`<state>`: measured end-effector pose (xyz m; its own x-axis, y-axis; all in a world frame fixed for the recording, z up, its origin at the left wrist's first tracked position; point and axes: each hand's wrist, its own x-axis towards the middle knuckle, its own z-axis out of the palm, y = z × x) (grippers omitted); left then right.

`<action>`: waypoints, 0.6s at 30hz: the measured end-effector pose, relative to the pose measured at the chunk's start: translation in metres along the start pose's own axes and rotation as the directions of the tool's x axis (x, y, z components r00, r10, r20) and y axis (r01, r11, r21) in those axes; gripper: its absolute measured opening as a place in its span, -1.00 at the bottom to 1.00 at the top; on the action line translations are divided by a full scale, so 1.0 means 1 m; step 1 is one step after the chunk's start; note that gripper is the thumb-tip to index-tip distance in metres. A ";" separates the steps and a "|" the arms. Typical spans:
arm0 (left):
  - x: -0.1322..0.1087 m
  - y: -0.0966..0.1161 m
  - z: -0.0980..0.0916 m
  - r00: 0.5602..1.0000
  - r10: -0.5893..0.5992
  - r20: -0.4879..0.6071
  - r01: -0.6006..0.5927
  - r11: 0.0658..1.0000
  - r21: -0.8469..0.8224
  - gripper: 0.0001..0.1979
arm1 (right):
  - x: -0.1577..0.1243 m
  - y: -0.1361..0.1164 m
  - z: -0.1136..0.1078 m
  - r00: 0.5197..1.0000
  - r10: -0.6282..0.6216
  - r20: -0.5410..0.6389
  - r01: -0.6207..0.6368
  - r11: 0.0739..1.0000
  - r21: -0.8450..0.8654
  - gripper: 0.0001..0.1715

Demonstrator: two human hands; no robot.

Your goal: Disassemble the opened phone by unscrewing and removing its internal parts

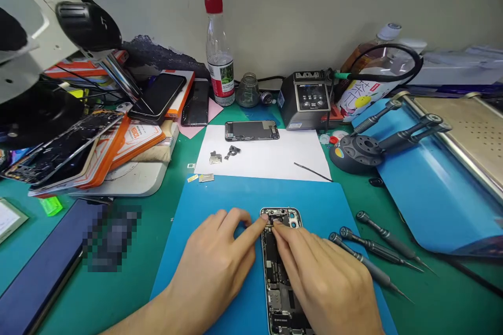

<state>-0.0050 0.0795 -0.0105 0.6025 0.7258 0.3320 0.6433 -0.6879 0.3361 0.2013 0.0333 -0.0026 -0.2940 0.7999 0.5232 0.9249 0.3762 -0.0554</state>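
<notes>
An opened smartphone (275,272) lies on the blue mat, its circuit board and inner parts bare, with camera holes at its upper right corner. My left hand (220,256) stretches one finger to touch the phone's upper left corner, while its other fingers are bent beside the frame. My right hand (326,277) rests across the phone's right side. Its thumb and fingers are pinched together near the top of the board, and whatever they hold is too small and covered to make out.
On white paper (267,159) lie a detached phone screen (252,130), a camera module (232,152), a metal bracket (215,157) and a black pry stick (313,171). Several screwdrivers (379,243) lie right of the mat (184,230). Behind stand a bottle (220,57) and a soldering station (304,100).
</notes>
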 end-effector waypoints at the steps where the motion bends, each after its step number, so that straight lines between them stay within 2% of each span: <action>1: 0.000 0.000 0.000 1.000 0.001 0.003 -0.001 1.000 0.005 -0.56 | 0.000 0.000 0.001 1.000 0.001 0.005 -0.001 1.000 0.008 -0.78; 13: 0.000 0.002 0.002 0.999 0.010 0.041 -0.012 0.999 0.051 -0.54 | -0.004 0.000 0.003 0.997 0.074 0.019 -0.075 0.994 0.081 -0.80; 18: -0.001 0.000 0.001 0.997 0.039 0.067 -0.044 0.996 0.073 -0.55 | -0.006 0.003 -0.001 0.994 0.088 0.069 -0.095 0.989 0.113 -0.76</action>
<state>-0.0052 0.0783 -0.0119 0.6577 0.6974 0.2849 0.6490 -0.7165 0.2557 0.2062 0.0290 -0.0051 -0.2278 0.8601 0.4564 0.9153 0.3491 -0.2010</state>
